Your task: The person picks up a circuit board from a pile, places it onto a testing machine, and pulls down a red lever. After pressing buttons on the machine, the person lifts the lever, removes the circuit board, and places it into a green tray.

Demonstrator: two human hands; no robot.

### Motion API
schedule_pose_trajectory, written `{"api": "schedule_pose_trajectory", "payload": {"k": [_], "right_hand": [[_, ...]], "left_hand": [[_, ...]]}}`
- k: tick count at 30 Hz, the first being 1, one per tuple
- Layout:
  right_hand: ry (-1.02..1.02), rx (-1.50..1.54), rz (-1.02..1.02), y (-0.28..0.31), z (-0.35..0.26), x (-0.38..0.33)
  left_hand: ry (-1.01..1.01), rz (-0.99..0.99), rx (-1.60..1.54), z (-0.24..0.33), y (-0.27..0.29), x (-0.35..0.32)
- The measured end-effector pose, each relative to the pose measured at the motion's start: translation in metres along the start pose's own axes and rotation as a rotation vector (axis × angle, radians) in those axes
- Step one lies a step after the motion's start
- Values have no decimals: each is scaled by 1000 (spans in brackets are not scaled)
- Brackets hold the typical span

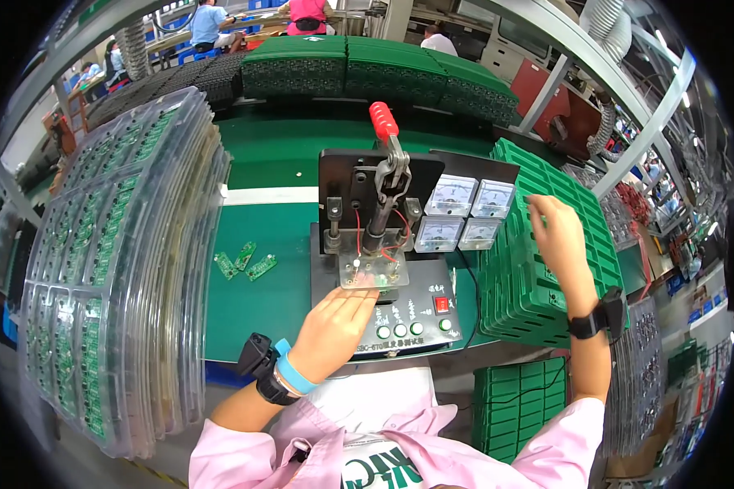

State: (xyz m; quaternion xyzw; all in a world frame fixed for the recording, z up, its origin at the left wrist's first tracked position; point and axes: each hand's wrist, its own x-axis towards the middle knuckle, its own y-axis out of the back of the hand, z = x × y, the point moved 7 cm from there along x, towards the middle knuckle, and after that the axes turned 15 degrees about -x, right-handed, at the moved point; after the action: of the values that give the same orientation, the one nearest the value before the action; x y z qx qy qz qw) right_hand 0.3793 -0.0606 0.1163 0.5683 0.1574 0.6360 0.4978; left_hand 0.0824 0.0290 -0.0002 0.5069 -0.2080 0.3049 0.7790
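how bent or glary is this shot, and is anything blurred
Head view: strong fisheye, black corners, the tray stack at left and the roof beams bow toward the rim; white glare on the meters; the middle is sharp, both the left hand and right hand; edges go soft.

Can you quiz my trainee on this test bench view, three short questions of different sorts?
1. True or false: the left hand rests at the front of the test fixture, just below its clear press plate.
2. Multiple choice: what does the right hand reach onto? A) the red-handled lever B) the stack of green trays C) the loose circuit boards
3. Fill in: the lever on top of the fixture has a ___ handle.

Key: 1 true; 2 B, the stack of green trays to the right of the four dial meters; 3 red.
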Motion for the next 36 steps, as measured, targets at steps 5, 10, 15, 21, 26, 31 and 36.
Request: {"api": "schedule_pose_trajectory", "payload": {"k": [5, 10, 15, 21, 26, 31, 36], "right_hand": [[267, 215, 81, 56, -111, -10], [202, 528, 264, 90, -149, 27], [-81, 1181, -165, 52, -170, 99], [372, 1425, 404, 61, -193, -24], [24, 713, 274, -8, -197, -135], [61, 184, 447, -49, -237, -179], [-44, 150, 558, -57, -237, -184]], "left_hand": [[65, -45, -84, -1, -2, -2], [94, -75, -60, 4, -4, 0], [52, 47, -62, 27, 6, -16], [82, 234, -119, 15, 48, -43], [75, 165, -196, -3, 50, -29], [115, -43, -135, -20, 45, -18], [174, -89, -112, -32, 52, -20]]}}
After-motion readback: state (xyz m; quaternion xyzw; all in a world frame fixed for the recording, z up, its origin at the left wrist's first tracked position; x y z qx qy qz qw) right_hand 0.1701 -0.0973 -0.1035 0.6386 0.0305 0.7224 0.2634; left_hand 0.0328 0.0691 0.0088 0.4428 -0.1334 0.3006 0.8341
